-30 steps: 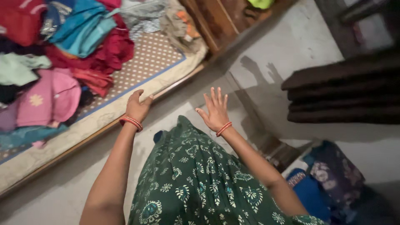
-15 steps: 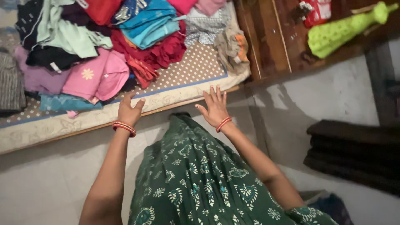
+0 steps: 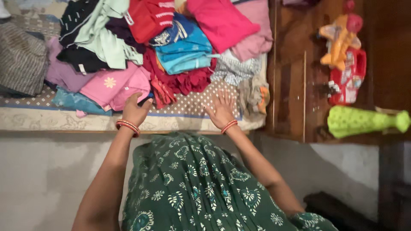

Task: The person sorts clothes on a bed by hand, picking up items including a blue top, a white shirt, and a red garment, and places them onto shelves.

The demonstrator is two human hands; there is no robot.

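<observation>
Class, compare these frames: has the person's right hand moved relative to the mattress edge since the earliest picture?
Yes. The right hand has gone forward: earlier it hung over the floor short of the mattress; now it lies spread over the dotted top, past the edge, near the red clothes.

We see a pink top (image 3: 112, 87) with a yellow flower, a blue folded cloth (image 3: 185, 49), a dark red garment (image 3: 182, 79), a brown dotted sheet (image 3: 195, 102), a green patterned dress (image 3: 192, 188) and orange-red bangles (image 3: 127, 126)

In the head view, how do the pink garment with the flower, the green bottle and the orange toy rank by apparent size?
1. pink garment with the flower
2. green bottle
3. orange toy

All three lie at a similar distance, so the order seems reliable.
</observation>
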